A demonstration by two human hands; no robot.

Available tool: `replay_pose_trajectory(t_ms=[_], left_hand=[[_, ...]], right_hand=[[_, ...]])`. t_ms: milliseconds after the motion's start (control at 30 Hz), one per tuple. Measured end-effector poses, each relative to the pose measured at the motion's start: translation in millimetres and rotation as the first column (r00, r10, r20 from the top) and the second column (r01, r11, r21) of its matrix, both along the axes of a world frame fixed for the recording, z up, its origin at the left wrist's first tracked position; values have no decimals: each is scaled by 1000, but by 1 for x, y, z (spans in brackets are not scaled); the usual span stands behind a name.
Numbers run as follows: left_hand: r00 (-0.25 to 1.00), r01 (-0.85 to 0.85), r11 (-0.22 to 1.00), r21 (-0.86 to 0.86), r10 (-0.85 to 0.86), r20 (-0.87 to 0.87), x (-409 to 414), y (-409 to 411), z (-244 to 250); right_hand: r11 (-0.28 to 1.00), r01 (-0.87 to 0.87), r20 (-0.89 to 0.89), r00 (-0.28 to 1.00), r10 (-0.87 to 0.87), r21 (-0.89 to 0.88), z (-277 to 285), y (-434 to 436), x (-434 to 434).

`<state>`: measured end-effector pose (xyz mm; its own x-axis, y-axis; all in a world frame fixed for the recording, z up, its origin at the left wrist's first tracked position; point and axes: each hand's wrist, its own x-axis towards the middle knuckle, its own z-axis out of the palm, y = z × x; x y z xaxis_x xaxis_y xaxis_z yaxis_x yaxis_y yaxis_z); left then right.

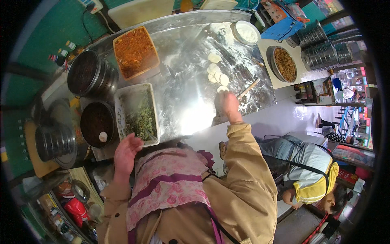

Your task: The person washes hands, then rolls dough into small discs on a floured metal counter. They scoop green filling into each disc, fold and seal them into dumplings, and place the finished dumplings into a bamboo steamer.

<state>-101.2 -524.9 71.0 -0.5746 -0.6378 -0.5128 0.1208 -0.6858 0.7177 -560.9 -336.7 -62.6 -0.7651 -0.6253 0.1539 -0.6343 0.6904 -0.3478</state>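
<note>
My right hand (230,104) reaches over the metal worktop (173,85), its fingertips on a round dough wrapper (222,88). Several more wrappers (214,70) lie just beyond, some overlapping. Beside that hand rests a wooden rolling pin (249,88) on floured metal. My left hand (128,151) is raised by the near corner of a white tub of chopped green filling (141,119), its fingers slightly bent and nothing seen in them. Left of the tub, a round dark steamer (97,123) holds one pale bun (103,137). The right hand partly hides its wrapper.
An orange-rimmed tub of reddish filling (134,52) and stacked steamers (88,73) stand at the left. A bowl of flour (247,33) and a bowl of brown filling (285,64) are at the upper right. Another person (307,167) bends at the right.
</note>
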Motion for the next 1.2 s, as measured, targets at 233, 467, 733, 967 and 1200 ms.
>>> replay_pose_trajectory(t_ms=[233,467,733,967,1200], left_hand=[[930,289,949,-126,-309,-200,-38,-16,-2],[964,258,965,-42,-260,-57,-6,-26,-11],[861,506,855,-119,-509,-3,48,-41,20],[999,11,995,-95,-8,34,97,-79,-29],[994,-42,999,17,43,-103,110,-83,-29]], right_hand=[[840,-300,179,892,415,-451,120,-61,188],[756,-414,379,680,627,-508,154,-88,311],[919,-122,875,280,395,-376,139,-111,359],[897,-335,527,726,441,-290,125,-125,315],[706,-622,216,782,585,339,138,-155,325]])
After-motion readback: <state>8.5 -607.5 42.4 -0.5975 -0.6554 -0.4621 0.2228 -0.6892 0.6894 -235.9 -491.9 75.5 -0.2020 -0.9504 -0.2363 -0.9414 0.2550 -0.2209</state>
